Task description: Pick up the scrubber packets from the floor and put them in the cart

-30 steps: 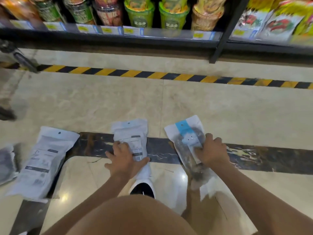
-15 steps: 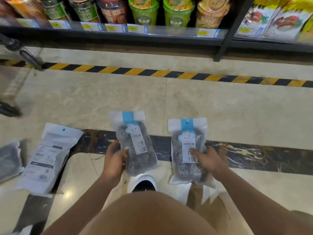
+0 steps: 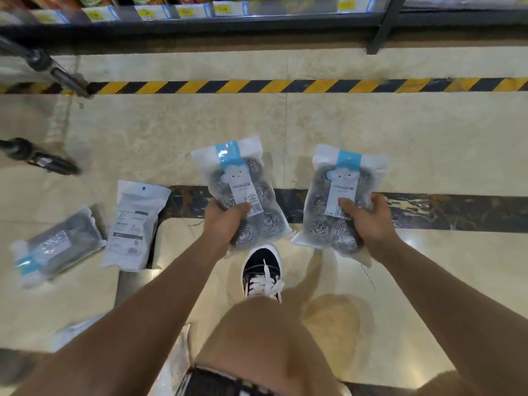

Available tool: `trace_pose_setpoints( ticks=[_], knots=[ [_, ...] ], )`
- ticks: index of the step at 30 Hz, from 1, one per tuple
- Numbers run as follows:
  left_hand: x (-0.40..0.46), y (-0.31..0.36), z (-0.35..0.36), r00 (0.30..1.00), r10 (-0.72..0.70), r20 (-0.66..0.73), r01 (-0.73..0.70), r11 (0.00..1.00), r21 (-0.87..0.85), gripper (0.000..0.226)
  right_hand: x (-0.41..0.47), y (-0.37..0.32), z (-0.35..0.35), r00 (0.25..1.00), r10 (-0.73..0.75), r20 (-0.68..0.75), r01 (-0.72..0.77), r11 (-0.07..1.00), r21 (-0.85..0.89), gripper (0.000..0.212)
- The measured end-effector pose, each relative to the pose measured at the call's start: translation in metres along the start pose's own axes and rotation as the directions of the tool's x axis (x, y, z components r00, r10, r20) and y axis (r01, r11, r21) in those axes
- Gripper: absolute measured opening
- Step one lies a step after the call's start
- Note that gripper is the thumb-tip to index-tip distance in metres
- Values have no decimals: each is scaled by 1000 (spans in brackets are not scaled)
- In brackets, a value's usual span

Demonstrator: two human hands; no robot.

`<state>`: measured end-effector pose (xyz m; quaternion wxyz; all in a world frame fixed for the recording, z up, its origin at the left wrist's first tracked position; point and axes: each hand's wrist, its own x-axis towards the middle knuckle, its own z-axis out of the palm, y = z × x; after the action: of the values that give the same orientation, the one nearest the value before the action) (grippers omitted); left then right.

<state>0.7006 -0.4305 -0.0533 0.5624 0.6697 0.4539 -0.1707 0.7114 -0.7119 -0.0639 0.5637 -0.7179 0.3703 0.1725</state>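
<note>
Both steel-scrubber packets now sit higher than half a second ago, lifted clear of the polished beige marble floor (image 3: 428,144). At centre frame the left hand (image 3: 225,221) grips the left packet (image 3: 238,190); right of it, the right hand (image 3: 368,218) grips the right packet (image 3: 341,195). Two more packets (image 3: 134,224) lie at lower left beside a dark marble band (image 3: 457,210). Yellow-black hazard tape (image 3: 285,86) runs below the shelf edge (image 3: 200,22) at top; cart tubing (image 3: 43,62) shows at upper left.
</note>
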Motion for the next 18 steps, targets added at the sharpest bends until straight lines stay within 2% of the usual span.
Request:
trace_pose_setpoints(
  ticks=[2,5,9,14,18],
  knots=[
    [-42,25,-19,998,57,38,-58,998,29,50,-38,-32,-19,1000,-20,17,18,997,75,30],
    [-120,65,-50,994,108,18,-109,994,32,37,-108,-87,-45,998,-45,39,40,991,131,21],
    [-240,123,-99,995,94,26,-93,995,-20,52,-220,-165,-81,994,-80,69,71,988,134,14],
    [-407,189,-172,988,149,51,-148,989,-22,44,-376,-259,-140,976,-156,150,145,986,79,29],
    [-527,231,-222,968,246,50,-244,969,-38,31,-490,-319,-191,945,-273,179,277,961,7,27]
  ],
)
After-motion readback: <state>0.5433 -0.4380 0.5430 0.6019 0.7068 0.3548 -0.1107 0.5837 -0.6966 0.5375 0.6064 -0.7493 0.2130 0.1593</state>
